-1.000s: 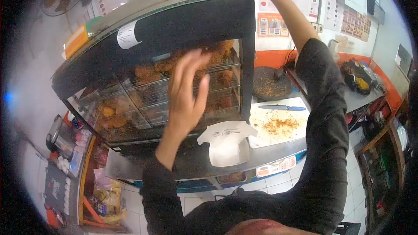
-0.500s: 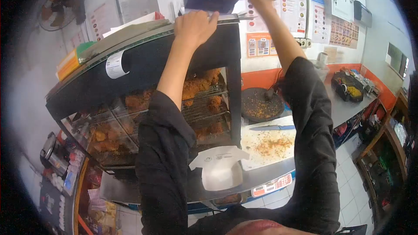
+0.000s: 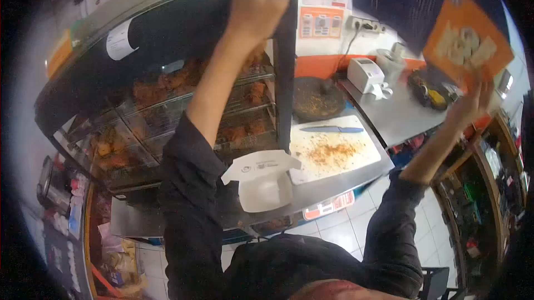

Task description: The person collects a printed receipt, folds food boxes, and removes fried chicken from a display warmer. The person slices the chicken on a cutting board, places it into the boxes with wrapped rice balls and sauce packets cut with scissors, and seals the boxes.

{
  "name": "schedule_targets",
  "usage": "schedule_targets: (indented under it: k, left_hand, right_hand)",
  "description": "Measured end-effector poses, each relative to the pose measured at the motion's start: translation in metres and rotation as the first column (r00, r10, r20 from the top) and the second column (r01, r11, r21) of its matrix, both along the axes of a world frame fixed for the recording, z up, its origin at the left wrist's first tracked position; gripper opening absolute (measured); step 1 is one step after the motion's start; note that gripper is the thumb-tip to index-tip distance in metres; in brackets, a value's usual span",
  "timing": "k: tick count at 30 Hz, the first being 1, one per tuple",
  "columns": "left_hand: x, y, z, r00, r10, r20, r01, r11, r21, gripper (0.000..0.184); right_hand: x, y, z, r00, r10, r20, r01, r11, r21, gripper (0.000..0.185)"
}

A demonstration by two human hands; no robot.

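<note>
Handling an orange package (image 3: 467, 38) seems the step: right grip (image 3: 470, 105) clamped on it, left grip (image 3: 257, 13) apart. Next calls for steadiness.

From where I stand, the room is moderately bright in cool white light; glare patches the floor (image 3: 342, 237), and the board (image 3: 359, 150) and box (image 3: 266, 195) stand out pale. The case (image 3: 178, 30) is dark outside and dim within. Motion blur softens the left hand (image 3: 257, 12), the right hand (image 3: 471, 104) and the orange packet (image 3: 467, 47). Haze whitens the left wall (image 3: 36, 86); black vignetting rounds the corners, and lens distortion bows the case's top edge
</note>
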State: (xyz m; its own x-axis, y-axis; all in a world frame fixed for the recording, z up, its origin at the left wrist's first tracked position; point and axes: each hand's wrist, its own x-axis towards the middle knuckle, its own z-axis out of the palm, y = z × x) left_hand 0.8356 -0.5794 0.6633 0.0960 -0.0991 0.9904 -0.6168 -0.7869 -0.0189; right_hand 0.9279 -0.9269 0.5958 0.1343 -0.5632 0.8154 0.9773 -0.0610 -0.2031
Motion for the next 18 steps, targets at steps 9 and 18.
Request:
schedule_targets:
  k: [9, 18]
  left_hand:
    - [-0.079, -0.094, -0.228, -0.379, -0.66, -0.649, 0.423, 0.5, -0.756, 0.053]
    - [-0.233, -0.106, -0.39, -0.304, -0.913, -0.273, -0.196, 0.34, -0.92, 0.054]
  right_hand:
    - [-0.12, -0.122, -0.133, 0.86, -0.146, -0.488, -0.029, 0.942, -0.333, 0.028]
    - [-0.261, 0.008, -0.288, 0.649, -0.597, -0.473, -0.102, 0.547, -0.831, 0.037]
